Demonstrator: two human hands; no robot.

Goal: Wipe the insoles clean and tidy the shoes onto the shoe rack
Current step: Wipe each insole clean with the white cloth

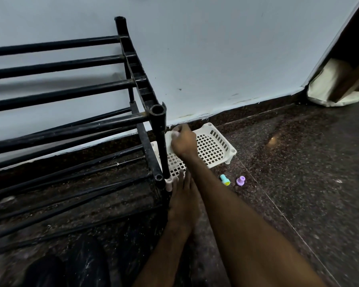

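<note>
Head view, the only one.

Hands: the right hand (pixel 183 142) is just right of the shoe rack (pixel 71 125), past its near corner post. Its fingers are curled together over something pale at the far rim of the white basket (pixel 214 148). I cannot tell whether that is a wad of cloth or the rim itself. The left hand (pixel 181 195) lies at the foot of the same post with its fingertips on the basket's near corner. Whether they are clamped on it cannot be told.

Task items: the rack's bars carry nothing. Two dark shapes (pixel 81 264) lie on the floor in front of the rack. They are possibly the shoes, but are too blurred to confirm. No insole is visible.

Risks:
- The basket sits tight against the post, so pulling it could snag its lattice on the post and jolt the rack.
- A teal stamp-like piece (pixel 223 179) and a purple piece (pixel 240 180) lie loose on the floor, right of the post and near the right forearm. A sweep of that arm or of the basket would likely scatter them.

Containers: the basket's lattice, where uncovered, holds nothing.
</note>
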